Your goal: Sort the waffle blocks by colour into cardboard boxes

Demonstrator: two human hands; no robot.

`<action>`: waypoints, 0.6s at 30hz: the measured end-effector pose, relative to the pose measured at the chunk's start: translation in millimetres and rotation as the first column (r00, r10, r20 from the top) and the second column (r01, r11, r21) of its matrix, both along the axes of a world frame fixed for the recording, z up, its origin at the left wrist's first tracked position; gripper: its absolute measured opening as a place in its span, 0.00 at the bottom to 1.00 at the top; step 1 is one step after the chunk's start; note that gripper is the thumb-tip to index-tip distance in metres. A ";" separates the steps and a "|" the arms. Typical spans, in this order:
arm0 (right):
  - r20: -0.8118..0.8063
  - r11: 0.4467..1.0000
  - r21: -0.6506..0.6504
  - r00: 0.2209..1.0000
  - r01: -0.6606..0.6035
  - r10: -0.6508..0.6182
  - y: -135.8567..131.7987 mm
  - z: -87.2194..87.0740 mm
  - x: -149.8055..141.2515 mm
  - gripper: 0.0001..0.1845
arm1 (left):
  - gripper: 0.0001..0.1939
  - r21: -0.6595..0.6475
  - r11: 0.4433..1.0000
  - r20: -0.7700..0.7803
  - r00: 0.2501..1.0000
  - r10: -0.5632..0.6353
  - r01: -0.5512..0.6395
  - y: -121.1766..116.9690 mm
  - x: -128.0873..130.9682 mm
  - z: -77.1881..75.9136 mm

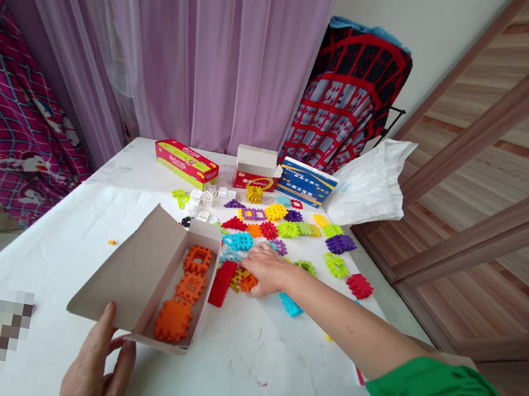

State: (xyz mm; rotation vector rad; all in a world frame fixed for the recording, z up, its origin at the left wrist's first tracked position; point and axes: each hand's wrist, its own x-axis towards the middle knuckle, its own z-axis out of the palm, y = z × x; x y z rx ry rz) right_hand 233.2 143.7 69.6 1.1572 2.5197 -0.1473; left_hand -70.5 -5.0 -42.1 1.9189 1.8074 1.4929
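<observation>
An open cardboard box lies on the table with its lid folded out to the left. Several orange interlocking blocks sit in a row inside it. My left hand grips the box's near corner, thumb against the lid's edge. Among the loose blocks, my right hand reaches down with curled fingers at another orange interlocking block; the fingertips are partly hidden. Close by on the left are a red block and blue window-shaped blocks. A light blue block lies below my right wrist.
White pieces and many coloured blocks spread across the white-covered table. At the back stand a red-yellow box, an open red box, a blue box and a white bag. A wooden wardrobe is at right.
</observation>
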 end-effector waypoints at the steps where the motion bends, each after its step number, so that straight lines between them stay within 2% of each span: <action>1: 0.001 1.000 0.005 1.000 -0.015 0.015 -1.9 -1.1 0.2 0.26 | 0.33 0.004 1.000 0.001 1.000 -0.002 0.002 0.1 0.3 0.3; 7: -0.006 1.000 0.024 1.000 0.005 -0.005 -7.0 -4.9 1.3 0.29 | 0.33 -0.027 1.000 0.002 1.000 -0.010 0.010 -1.0 1.8 3.5; 12: 0.012 0.999 0.023 0.999 0.046 -0.046 -2.9 1.2 -0.5 0.25 | 0.34 -0.032 0.999 -0.011 1.000 -0.029 0.028 0.2 3.6 7.7; 16: 0.014 1.000 0.004 1.000 0.027 -0.027 0.6 6.7 -0.9 0.23 | 0.35 -0.027 0.998 -0.032 0.998 -0.057 0.056 0.8 6.1 13.6; 18: -0.005 1.000 -0.007 1.000 0.015 -0.015 2.1 9.2 1.1 0.23 | 0.36 -0.070 0.993 -0.042 0.995 -0.095 0.092 -0.5 6.9 18.1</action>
